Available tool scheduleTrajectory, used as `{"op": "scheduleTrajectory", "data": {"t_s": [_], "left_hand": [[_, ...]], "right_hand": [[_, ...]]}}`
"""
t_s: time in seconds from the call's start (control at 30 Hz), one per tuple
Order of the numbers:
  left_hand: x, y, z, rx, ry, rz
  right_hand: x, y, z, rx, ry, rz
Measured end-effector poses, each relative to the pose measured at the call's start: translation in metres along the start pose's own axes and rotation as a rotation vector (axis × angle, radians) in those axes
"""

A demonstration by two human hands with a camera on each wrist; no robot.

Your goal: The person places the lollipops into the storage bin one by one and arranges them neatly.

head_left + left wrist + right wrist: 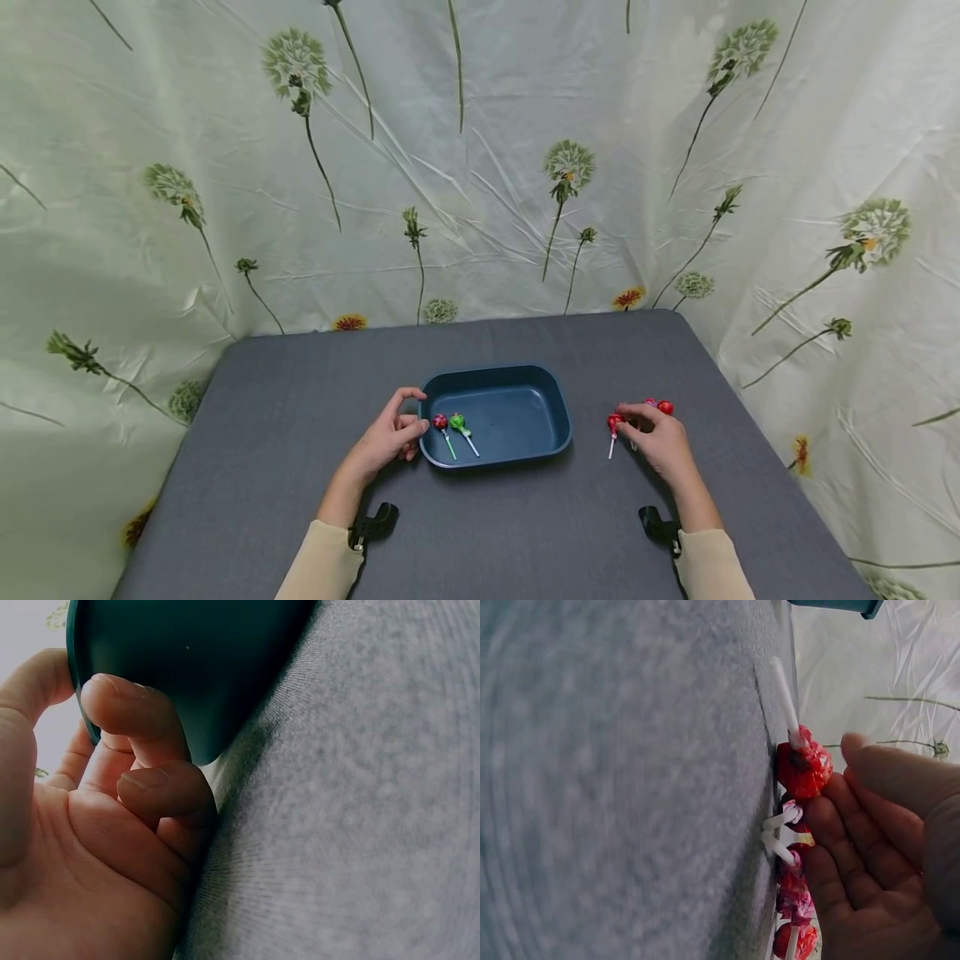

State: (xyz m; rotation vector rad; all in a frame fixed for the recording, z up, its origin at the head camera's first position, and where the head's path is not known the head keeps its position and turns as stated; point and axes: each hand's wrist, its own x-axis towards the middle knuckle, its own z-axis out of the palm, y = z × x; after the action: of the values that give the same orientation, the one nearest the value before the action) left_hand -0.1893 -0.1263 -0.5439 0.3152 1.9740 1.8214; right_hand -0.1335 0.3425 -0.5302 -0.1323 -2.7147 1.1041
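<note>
My left hand (390, 433) holds the left end of a dark blue plastic tray (497, 460), its fingers about the rim. In the left wrist view, curled fingers (169, 799) lie against the tray's wall (202, 682). Inside the tray at the left lie a lollipop with a red wrapper (440, 422) and a green-wrapped lollipop (458, 422). To the right of the tray, my right hand (658, 437) is at a red lollipop (615, 422) lying on the table. In the right wrist view, its thumb stands apart from that red lollipop (805, 769), with fingertips close beside it.
More lollipops lie by the right hand, among them a red one (665, 407) beyond it and a pink-wrapped one (795, 889) under the fingers. A grey cloth (510, 533) covers the table. Behind hangs a pale curtain (480, 167) printed with dandelions.
</note>
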Motion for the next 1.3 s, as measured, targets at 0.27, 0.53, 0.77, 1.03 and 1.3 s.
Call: {"op": "scheduleTrajectory", "data": {"t_s": [0.27, 0.53, 0.77, 1.03, 1.3], "left_hand": [[-0.0005, 0.0006, 0.0, 0.004, 0.0, 0.001], [-0.0012, 0.0007, -0.0001, 0.005, -0.002, -0.011], [-0.0014, 0.0018, 0.0, 0.01, 0.008, -0.012], [-0.0011, 0.0005, -0.0012, 0.01, 0.001, -0.002], [-0.0015, 0.0003, -0.0002, 0.01, 0.0, 0.013]], "right_hand": [[0.0024, -0.0019, 0.0044, -0.061, 0.027, -0.032], [0.0036, -0.0022, 0.0076, -0.097, 0.034, -0.053], [0.0034, -0.0061, 0.0079, -0.147, 0.014, -0.103], [0.0044, -0.0089, 0.008, -0.171, -0.014, -0.12], [0.0033, -0.008, 0.0088, -0.152, 0.002, -0.06]]}}
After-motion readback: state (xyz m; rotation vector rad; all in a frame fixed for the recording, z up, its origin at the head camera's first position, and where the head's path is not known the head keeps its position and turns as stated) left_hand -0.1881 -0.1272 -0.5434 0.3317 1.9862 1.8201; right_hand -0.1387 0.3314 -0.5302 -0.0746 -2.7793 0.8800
